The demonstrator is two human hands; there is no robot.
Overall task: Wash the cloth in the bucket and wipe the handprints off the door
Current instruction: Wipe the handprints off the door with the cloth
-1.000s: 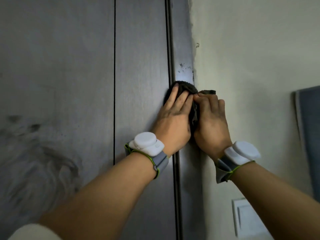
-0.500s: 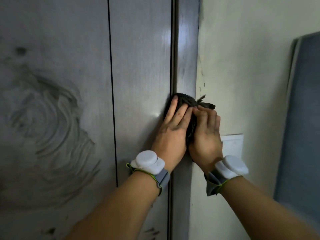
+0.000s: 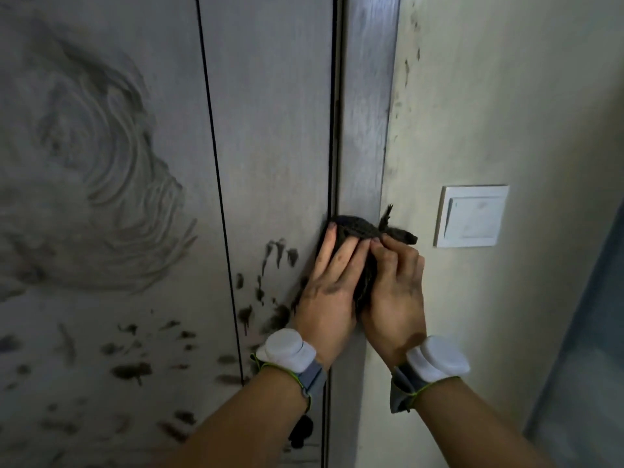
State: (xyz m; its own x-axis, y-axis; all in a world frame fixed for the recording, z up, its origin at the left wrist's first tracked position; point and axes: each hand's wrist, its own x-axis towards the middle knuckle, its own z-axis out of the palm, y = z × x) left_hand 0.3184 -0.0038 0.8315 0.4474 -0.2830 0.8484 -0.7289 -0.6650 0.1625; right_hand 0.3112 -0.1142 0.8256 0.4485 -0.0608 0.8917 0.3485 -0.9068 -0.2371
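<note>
A dark, wet-looking cloth is pressed against the grey door frame at the right edge of the grey door. My left hand lies flat on the cloth with straight fingers. My right hand presses the cloth's right side, fingers bent over it; a corner of cloth sticks out above them. Dark handprints and smudges mark the door left of and below my hands. Swirled wipe marks cover the door's left panel. No bucket is in view.
A white light switch sits on the cream wall just right of my hands. Dark specks dot the wall beside the frame. A blue-grey panel stands at the far right edge.
Both hands have slid the cloth down the door frame. The light switch now sits level with my hands, and the dark handprints on the lower door have come into view.
</note>
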